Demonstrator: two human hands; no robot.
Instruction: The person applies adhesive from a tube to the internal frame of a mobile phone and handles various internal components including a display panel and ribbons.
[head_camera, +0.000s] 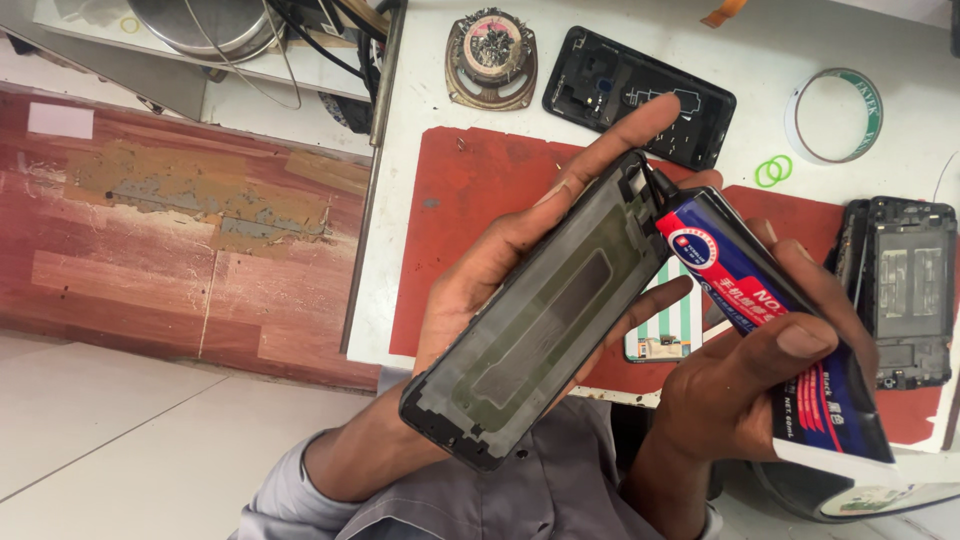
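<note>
Evidently gluing | left hand cradled phone screen frame from beneath, inner face up over red mat | right hand squeezed adhesive tube, nozzle touching frame's top corner

Phone frame left of glue tube, above mat on table.

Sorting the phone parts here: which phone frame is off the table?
The phone frame held in the left hand; the two other frames lie on the table.
</note>
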